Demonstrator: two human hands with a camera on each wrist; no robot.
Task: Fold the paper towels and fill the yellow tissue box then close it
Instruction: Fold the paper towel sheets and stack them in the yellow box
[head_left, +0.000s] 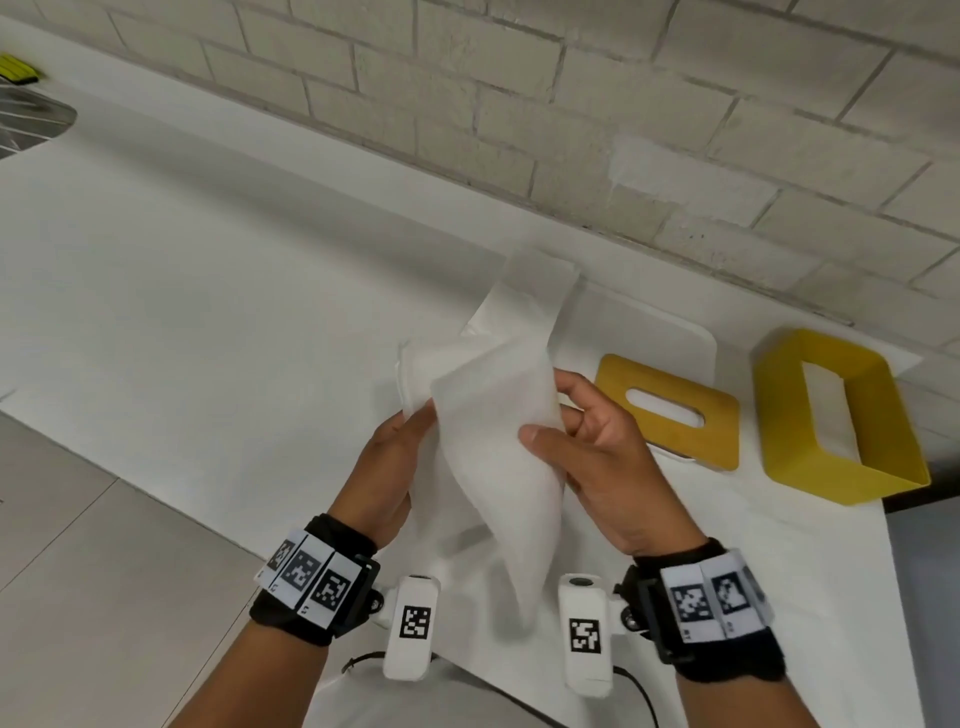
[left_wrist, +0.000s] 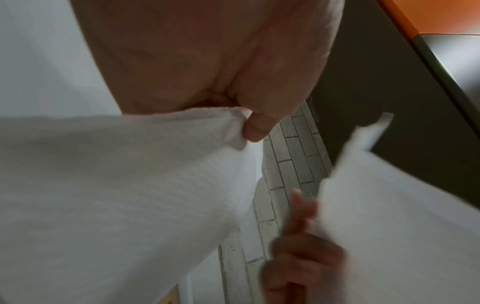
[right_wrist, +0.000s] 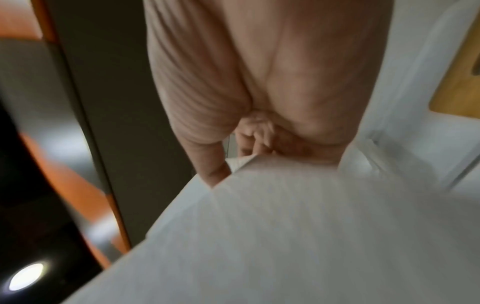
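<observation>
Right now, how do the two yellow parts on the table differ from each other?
The yellow lid lies flat, next to the right hand; the yellow box body stands taller, farther right. The lid has a narrow oval slot; the box body has a wide rectangular opening. Both are yellow and untouched.

The paper towel (head_left: 493, 415) is thin, matt white paper, slightly translucent, with a fine embossed weave that shows in the left wrist view (left_wrist: 130, 185). The yellow tissue box (head_left: 779, 410) and its slotted lid (head_left: 670, 410) look like smooth, matt plastic. The bench (head_left: 208, 260) is smooth matt white. The wall (head_left: 623, 104) is rough pale brick.
</observation>
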